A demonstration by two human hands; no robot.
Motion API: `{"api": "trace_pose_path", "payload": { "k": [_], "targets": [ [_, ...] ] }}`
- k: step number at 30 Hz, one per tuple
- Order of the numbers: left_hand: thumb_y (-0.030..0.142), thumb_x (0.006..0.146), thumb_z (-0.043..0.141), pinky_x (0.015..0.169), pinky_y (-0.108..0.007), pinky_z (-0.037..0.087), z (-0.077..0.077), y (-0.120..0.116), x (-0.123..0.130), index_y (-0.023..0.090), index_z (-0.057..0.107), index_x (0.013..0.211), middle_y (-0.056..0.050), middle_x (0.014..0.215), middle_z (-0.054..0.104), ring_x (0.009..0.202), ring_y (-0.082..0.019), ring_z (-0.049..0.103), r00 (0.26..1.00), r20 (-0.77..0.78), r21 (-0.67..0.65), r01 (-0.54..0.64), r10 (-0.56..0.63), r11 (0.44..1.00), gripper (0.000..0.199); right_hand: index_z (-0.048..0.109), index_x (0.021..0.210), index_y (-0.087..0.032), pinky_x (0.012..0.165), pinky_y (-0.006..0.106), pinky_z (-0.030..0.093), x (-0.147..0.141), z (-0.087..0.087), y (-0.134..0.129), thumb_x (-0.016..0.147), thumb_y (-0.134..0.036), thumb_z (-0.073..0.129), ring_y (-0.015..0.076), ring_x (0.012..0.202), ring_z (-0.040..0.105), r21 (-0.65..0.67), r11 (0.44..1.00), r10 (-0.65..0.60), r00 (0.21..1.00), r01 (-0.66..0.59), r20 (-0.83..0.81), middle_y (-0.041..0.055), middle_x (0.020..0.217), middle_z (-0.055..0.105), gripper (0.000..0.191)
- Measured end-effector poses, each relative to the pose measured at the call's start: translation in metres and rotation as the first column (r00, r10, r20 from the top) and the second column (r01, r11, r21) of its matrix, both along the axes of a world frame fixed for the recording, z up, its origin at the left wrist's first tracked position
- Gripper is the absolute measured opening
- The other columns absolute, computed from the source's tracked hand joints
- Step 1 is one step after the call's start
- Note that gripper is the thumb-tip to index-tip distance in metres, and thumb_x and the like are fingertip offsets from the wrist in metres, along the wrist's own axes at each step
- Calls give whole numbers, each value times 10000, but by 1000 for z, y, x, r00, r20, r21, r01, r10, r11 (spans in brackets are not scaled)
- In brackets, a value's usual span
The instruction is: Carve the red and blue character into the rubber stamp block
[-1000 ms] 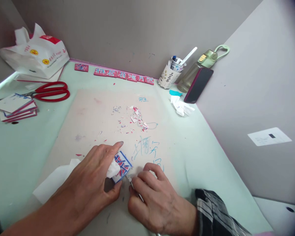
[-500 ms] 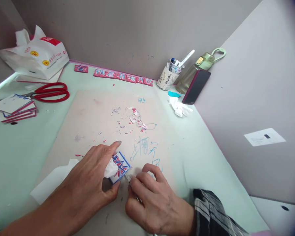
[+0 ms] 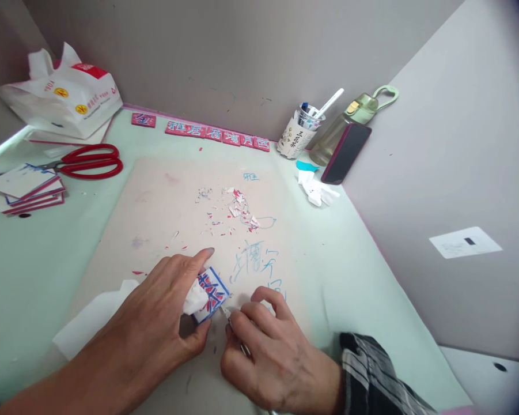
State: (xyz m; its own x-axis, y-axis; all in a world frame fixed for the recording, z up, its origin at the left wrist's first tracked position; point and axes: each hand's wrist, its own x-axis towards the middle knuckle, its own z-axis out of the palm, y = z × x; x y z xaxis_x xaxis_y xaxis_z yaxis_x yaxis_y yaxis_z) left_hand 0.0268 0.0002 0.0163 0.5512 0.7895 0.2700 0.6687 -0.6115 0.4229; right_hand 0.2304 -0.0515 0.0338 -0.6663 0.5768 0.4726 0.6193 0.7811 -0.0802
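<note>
My left hand (image 3: 162, 305) grips a small white block (image 3: 213, 291) by its edges; blue lines border it and red and blue strokes cover its face. A crumpled white tissue (image 3: 195, 298) is tucked between that hand and the block. My right hand (image 3: 265, 343) is closed round a slim knife (image 3: 226, 312), whose pale tip points at the block's lower right edge. Most of the knife is hidden under the fingers. Beneath both hands lies a beige board (image 3: 155, 196) with blue handwriting and small red and white shavings (image 3: 238, 208).
Red-handled scissors (image 3: 93, 162) and stacked cards (image 3: 30, 190) lie at the left, below a white plastic bag (image 3: 69, 98). Red character tiles (image 3: 216, 135) line the back wall. A pen cup (image 3: 297, 134), green bottle (image 3: 339, 132), phone (image 3: 347, 153) and crumpled tissue (image 3: 317, 189) are at the back right.
</note>
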Motion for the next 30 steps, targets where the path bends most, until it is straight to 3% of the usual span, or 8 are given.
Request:
{"api": "trace_pose_path", "payload": {
  "k": [30],
  "targets": [
    [206,817,479,830,-463,607,3,1,-1,203,319,1415,-118,1131,669,1033,-306,694,1000,-16,12,1,-1,1000,619,547,688,-202,854,385,425,0,2,1,953,-49,524,187,704,420,-16,1000,-20,1000,20,20,21,686,523,307]
  ]
}}
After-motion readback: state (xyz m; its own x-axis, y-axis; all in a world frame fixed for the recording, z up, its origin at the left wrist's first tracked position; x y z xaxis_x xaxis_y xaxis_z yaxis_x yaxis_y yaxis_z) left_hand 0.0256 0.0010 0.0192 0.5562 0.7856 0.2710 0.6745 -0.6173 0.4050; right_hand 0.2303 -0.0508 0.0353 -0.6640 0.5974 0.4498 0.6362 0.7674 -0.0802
